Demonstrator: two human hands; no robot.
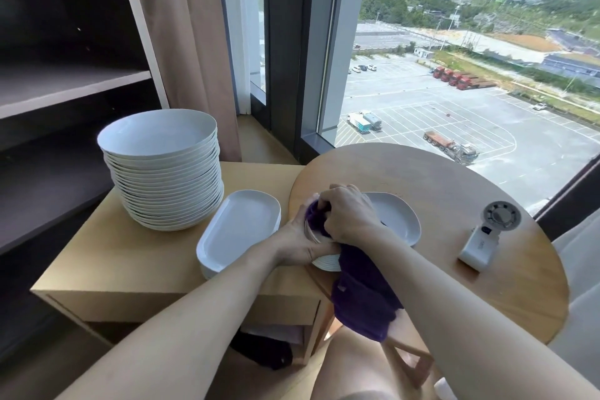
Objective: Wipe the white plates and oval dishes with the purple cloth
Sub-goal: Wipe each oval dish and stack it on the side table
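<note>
Window (454, 75) fills your upper right: glass, dark metal frame. Dark shelf unit (65, 88) on your left, flat matte boards, with a brown curtain (188, 42) hanging beside it.

Round wooden table (454, 178) sits in front of you, smooth top with visible grain. Butted against its left edge is a low wooden cabinet (130, 263), square top in a paler wood.

On the cabinet, far side: a tall stack of round white plates (162, 172), glossy, shallow, rims nested. Just right of it, near the table edge, is a short stack of oval dishes (240, 230), white, rounded-rectangle shape with raised rims.

A second dish stack (396, 221) is on the round table at its left edge, white, smooth, softly rounded outline.

Purple cloth (360, 295): fuzzy towel texture. It is bunched at the second dish stack's left rim, and the rest hangs off the table's near edge.

Your left hand (302, 237) is curled round the near-left rim of the second dish stack; how many dishes it grips isn't clear. Your right hand (347, 214) is clenched on the bunched purple cloth, directly over that rim and touching the left hand.

White plastic handheld fan (483, 237) lies flat on the table's right side, well apart from the dishes.
</note>
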